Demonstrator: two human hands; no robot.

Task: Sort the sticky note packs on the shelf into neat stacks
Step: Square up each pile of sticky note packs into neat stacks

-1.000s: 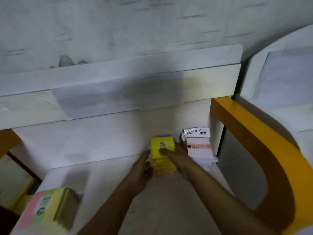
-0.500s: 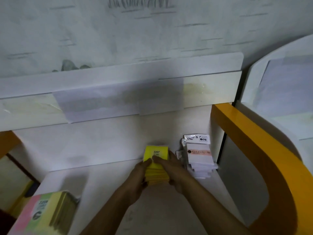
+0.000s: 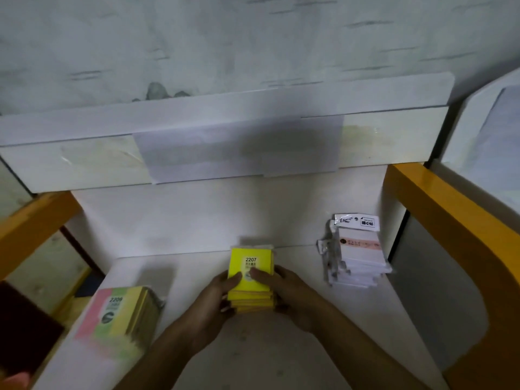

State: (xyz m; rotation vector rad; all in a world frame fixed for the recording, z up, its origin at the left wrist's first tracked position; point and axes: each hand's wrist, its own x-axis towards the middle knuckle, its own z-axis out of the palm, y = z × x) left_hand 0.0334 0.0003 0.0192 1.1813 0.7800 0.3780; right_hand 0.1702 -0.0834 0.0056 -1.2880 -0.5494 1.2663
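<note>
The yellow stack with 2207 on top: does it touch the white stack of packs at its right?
Apart. The head view shows a wide strip of bare shelf between the yellow stack and the white stack.

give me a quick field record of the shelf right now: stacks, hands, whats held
surface: white shelf
held: yellow sticky note stack, labelled 2207
left hand: grips the stack's left side, thumb on top
right hand: grips the stack's right side, thumb on top
left stack: pink, green and yellow sticky note packs, labelled 2209
right stack: white bagged packs, edges uneven
</note>
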